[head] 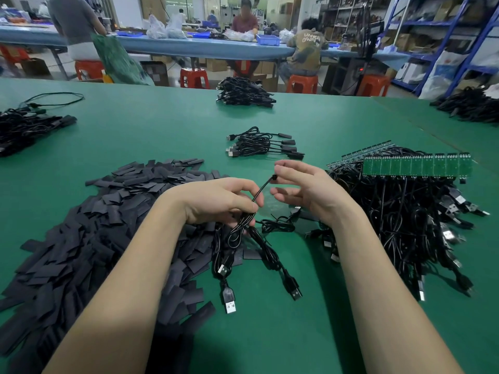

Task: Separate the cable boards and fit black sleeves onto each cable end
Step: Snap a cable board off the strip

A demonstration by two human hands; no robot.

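**Cable end up between both hands, sleeve not on yet**

Landmark = the held cable. It sits above the green table, centre of view. Left hand has fingers and thumb curled round the cable where the loose strand leaves the bundled loops. Right hand looks to have the fingertips at the small dark cable end; other fingers loosely curled. Can't tell if a board or a sleeve is at that tip, too small.

Handling, my read: light, limp, thin. The free strand is taut only because both hands hold it. Grip close behind the tip, otherwise it'll buckle when a sleeve is pushed on. Any board at the tip is likely fragile at the solder joint, so don't bend there.

Axis: the strand runs diagonally, lower-left at the left hand up to the right, tip pointing away from the person. USB plugs of the bundle trail toward the person, on the table.

Outward:
- left of the cable: big heap of flat black sleeves
- right: unseparated cables hanging off a strip of green boards
- beyond it: small finished stack of cables
- farther off: more cable piles; people at a blue bench.
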